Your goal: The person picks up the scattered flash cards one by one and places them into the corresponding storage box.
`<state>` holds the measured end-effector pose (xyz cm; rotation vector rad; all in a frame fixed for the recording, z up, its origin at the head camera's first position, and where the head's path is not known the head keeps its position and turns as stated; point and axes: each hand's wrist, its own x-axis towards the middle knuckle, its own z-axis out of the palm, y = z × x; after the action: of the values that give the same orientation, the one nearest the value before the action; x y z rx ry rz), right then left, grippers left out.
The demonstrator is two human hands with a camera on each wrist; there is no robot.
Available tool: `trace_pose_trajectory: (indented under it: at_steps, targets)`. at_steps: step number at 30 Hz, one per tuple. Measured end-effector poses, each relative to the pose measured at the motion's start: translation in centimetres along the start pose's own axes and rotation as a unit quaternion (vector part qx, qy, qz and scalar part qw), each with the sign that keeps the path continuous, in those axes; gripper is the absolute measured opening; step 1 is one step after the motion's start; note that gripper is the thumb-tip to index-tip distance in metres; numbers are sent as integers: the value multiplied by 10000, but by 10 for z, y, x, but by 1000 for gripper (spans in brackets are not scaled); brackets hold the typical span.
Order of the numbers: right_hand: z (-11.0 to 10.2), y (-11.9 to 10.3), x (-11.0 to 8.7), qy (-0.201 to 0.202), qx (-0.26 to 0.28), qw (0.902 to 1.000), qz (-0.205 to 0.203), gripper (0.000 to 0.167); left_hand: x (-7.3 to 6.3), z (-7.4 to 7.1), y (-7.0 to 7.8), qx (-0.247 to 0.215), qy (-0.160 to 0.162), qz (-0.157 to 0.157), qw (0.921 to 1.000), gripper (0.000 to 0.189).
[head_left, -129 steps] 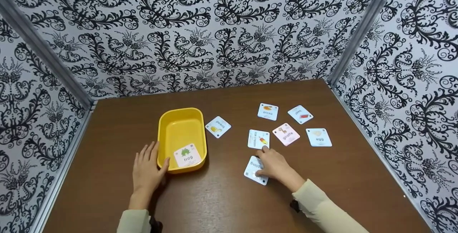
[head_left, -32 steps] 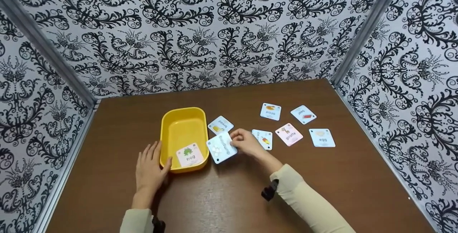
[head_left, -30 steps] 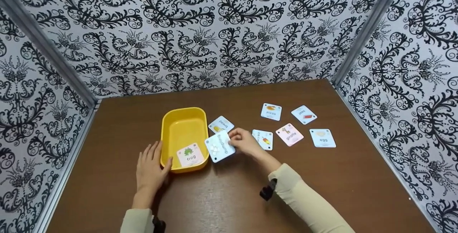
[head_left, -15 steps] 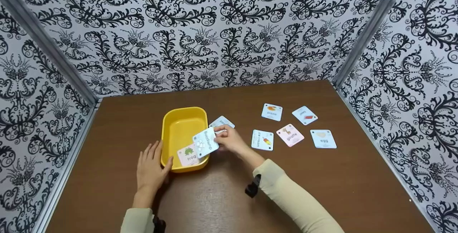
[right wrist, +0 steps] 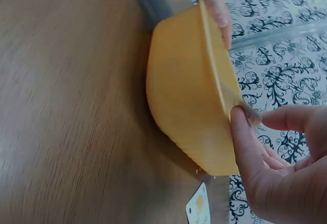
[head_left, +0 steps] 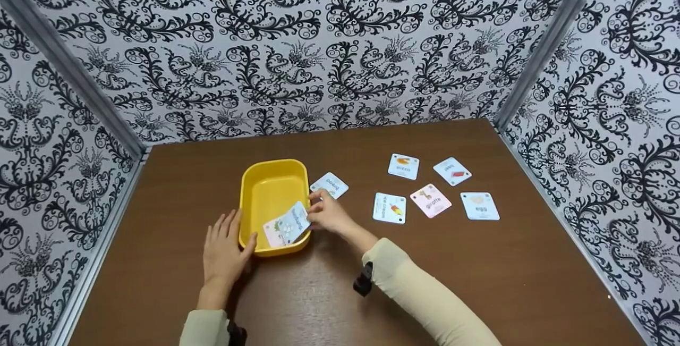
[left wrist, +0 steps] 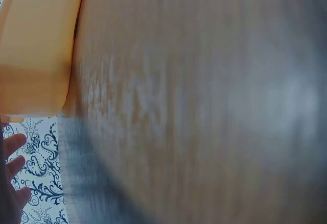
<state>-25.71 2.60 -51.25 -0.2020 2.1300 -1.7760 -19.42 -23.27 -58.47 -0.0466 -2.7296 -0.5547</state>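
Observation:
My right hand [head_left: 329,215] pinches the corner of a pale blue dumpling card [head_left: 293,222] at the right rim of the yellow tray [head_left: 273,162]. The card slants down into the tray and covers part of the pink frog card [head_left: 273,233]. In the right wrist view, thumb and index finger meet on the card [right wrist: 250,114] right at the rim. Fingers spread, my left hand [head_left: 224,250] rests against the tray's left side, its thumb over the near left rim. The left wrist view catches only some fingertips [left wrist: 15,143] of it beside the tray [left wrist: 36,45].
A bread card [head_left: 330,183] lies just right of the tray. Farther right on the brown table [head_left: 340,303] are cards for ice cream [head_left: 389,208], giraffe [head_left: 431,201], pizza [head_left: 404,167], beef [head_left: 452,171] and egg [head_left: 479,206]. Patterned walls [head_left: 329,69] enclose the back and sides.
My right hand has picked the dumpling card up from the table, carried it left, and lowered it into the tray over the frog card. The left hand has stayed at the tray.

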Motion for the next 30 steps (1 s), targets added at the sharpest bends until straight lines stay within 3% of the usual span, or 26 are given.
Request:
trace_pose_trajectory:
  at_steps: [6,12,18,30]
  targets:
    - [1,-2,-3,-56,-545,9981,-268,40,0,0,1,-4,6,-15,10000,68]
    - [-5,-3,-7,-13,-1454,9866,-737,27,0,2,0,129,53,53,9999,69]
    - [-10,-1,-9,-50,-1227,9896,-756,28,0,2,-1,137,-53,-4,9999,70]
    - [-38,11,-9,192,-1285,9901,-539,22,0,2,-2,145,-104,-43,9998,71]
